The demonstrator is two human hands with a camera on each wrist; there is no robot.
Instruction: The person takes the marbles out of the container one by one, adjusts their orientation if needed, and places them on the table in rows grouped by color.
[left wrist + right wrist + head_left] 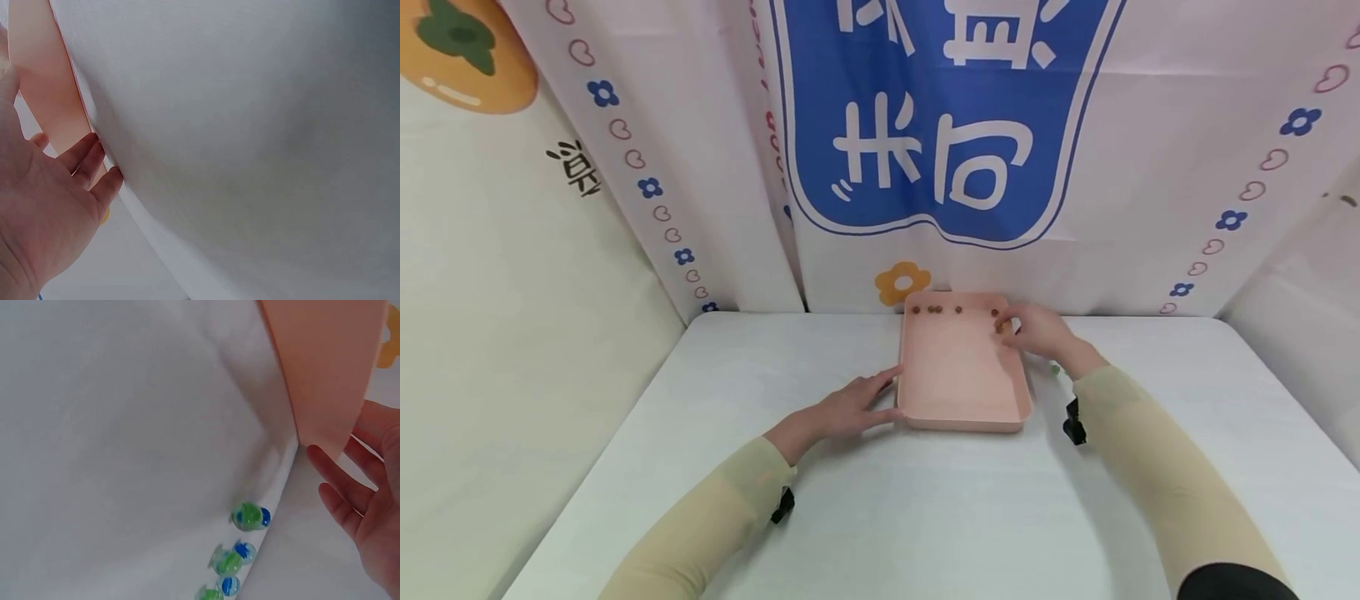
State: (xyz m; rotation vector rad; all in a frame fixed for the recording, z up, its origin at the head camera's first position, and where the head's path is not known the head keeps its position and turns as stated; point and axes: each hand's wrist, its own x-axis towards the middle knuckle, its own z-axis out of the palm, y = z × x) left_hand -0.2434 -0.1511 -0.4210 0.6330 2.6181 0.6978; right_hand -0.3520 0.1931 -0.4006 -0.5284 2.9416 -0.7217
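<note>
A shallow pink tray [962, 367] lies on the white table. Along its far wall sit several small brown balls [936, 309]. My left hand [853, 406] rests against the tray's left side, fingers spread and thumb low on the wall; the left wrist view shows its palm and loosely bent fingertips at the tray. Over the far right corner my right hand [1041, 329] reaches in, with a brown ball [1000, 328] between thumb and index fingertip. From the right wrist, the tray wall [325, 369] hides those tips, while the other fingers [344, 481] hang outside it.
Green and blue glass marbles [228, 562] lie on the table to the right of the tray, mostly behind the right forearm in the head view. A printed cloth [1135, 208] hangs directly behind the tray at the table's back edge.
</note>
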